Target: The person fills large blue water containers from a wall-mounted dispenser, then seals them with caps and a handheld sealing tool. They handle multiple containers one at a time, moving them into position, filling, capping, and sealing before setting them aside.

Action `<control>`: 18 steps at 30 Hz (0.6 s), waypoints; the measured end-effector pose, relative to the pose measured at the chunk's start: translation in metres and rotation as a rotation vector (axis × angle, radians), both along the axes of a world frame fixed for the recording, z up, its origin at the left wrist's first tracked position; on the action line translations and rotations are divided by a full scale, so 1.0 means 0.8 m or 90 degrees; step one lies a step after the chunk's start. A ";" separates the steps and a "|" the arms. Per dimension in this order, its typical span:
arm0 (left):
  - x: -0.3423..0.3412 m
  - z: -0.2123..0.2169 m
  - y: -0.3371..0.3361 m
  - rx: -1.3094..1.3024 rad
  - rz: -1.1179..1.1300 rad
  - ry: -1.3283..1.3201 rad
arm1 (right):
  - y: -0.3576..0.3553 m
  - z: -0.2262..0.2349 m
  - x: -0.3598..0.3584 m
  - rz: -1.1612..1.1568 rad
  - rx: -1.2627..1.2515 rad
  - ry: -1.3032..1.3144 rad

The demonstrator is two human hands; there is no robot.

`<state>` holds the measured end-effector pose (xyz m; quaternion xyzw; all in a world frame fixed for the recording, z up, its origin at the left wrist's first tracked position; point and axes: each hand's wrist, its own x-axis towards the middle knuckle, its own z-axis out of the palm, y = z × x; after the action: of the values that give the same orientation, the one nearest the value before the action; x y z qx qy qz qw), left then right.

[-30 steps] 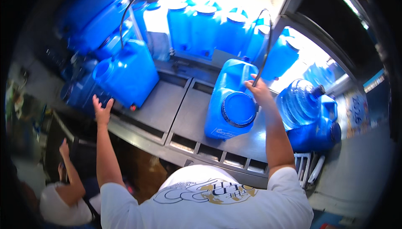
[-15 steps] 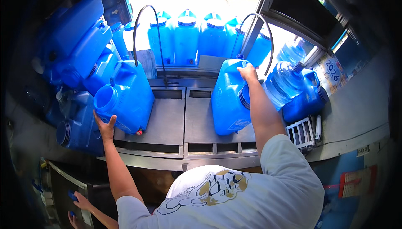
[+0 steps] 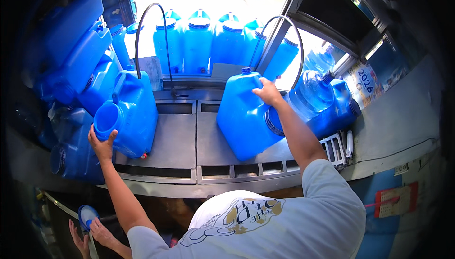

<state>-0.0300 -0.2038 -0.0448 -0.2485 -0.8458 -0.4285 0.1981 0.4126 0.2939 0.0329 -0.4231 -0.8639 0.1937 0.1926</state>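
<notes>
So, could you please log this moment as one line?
left hand: on left jug mouth | right hand: on right jug top | both jugs on steel counter

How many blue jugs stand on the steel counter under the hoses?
2: left jug under the left hand; right jug under the right hand. Others stacked around.

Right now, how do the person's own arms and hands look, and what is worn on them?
Both forearms are bare. The left hand and the right hand wear no gloves, and no watch or ring can be seen. The short sleeves belong to a light grey T-shirt with a gold and dark printed design on its chest.
</notes>
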 end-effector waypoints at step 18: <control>0.104 0.025 -0.009 0.112 0.087 -0.062 | -0.070 0.023 -0.168 0.402 -0.198 -0.060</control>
<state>0.0532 -0.2111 -0.0249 -0.1509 -0.8284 -0.4984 0.2065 0.2785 0.2379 0.0512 -0.1681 -0.9202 0.3532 0.0169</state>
